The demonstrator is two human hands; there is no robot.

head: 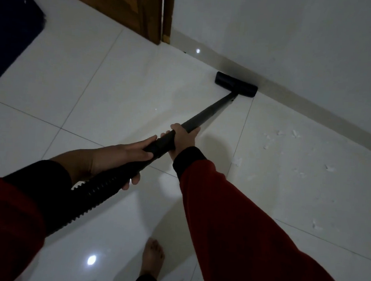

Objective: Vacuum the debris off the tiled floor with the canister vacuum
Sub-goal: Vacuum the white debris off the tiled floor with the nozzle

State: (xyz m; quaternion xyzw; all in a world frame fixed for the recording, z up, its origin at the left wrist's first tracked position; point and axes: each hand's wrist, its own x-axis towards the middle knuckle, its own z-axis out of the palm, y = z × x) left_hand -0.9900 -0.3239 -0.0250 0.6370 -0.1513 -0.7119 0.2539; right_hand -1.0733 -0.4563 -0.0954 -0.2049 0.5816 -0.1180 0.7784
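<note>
A black vacuum wand [212,111] runs from my hands out to a flat black floor head [235,84], which lies on the white tiled floor [122,88] right against the skirting of the wall. My right hand [183,138] grips the wand further up. My left hand [122,156] grips its lower end where the ribbed black hose [94,197] begins. White scraps of debris [236,161] lie scattered on the tiles to the right of the wand. The canister is out of view.
A white wall [295,38] with a beige skirting runs along the right. A brown wooden door [132,6] stands at the top. A dark blue mat [11,27] lies at the upper left. My bare foot [152,257] stands at the bottom.
</note>
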